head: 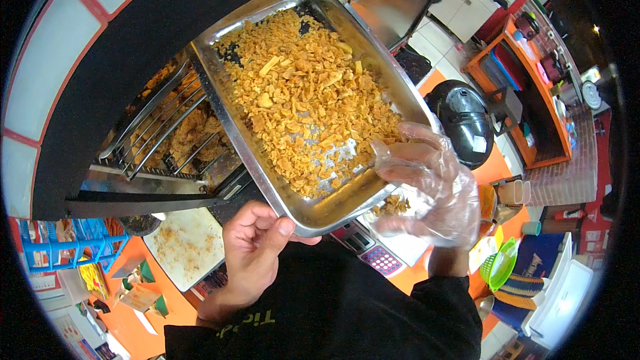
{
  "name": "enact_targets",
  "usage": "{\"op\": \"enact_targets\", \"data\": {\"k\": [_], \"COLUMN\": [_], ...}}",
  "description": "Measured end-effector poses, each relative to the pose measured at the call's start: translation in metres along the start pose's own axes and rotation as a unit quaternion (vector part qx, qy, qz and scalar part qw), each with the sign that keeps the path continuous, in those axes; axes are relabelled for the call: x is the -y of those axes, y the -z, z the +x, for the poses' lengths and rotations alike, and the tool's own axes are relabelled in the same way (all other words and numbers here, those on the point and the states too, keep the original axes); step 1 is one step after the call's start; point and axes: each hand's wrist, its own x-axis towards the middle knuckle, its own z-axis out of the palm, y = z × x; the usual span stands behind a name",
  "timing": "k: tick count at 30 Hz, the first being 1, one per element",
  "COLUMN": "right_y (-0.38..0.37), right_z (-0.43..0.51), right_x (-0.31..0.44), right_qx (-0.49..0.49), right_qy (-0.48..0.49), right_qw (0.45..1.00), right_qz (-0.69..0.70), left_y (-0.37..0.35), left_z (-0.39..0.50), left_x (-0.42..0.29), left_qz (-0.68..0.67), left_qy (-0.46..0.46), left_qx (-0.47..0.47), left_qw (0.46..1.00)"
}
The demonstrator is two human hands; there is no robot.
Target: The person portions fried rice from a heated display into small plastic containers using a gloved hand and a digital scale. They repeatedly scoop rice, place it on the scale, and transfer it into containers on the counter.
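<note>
A rectangular stainless steel tray (407, 87) holds a layer of golden fried batter crumbs (305, 105) with a few fry-like sticks among them. My bare left hand (255, 252) grips the tray's near corner, thumb on the rim and fingers underneath. At the near right corner is my right hand (430, 185) in a clear plastic glove, its fingertips over the tray's inside and its thumb spread below the rim. Nothing shows between those fingers, and the hand is partly blurred. Below it, more brown crumbs (392, 205) lie on a white surface, partly hidden.
Fried chicken pieces (190, 137) sit behind a wire rack (165, 125) in a cabinet at left. A crumb-strewn white cutting board (185, 247) lies on the orange counter (172, 305). A keypad device (382, 260), black rounded appliance (462, 122) and green basket (500, 265) are at right.
</note>
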Motion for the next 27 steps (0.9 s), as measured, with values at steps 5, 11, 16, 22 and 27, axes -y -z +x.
{"op": "enact_targets", "data": {"k": [5,11,16,22,27], "right_y": [0.028,-0.009,-0.019,-0.003,0.001], "right_z": [0.030,0.078,0.101,0.098,0.085], "right_x": [0.004,-0.037,-0.040,-0.027,-0.032], "right_qx": [-0.054,0.019,0.010,-0.006,0.023], "right_qy": [-0.091,0.000,0.046,-0.233,-0.195], "right_qw": [0.986,0.976,0.981,0.926,0.941], "right_qz": [-0.127,-0.216,-0.190,0.296,0.276], "left_y": [0.003,0.002,0.012,0.018,0.015], "left_z": [0.003,0.002,0.003,0.002,0.002], "left_x": [0.009,0.009,0.005,0.005,0.003], "left_qz": [0.008,0.011,-0.046,-0.046,-0.007], "left_qy": [-0.010,-0.005,0.008,0.008,0.008], "left_qx": [0.014,0.011,0.068,0.082,0.058], "left_qw": [1.000,1.000,0.997,0.996,0.998]}}
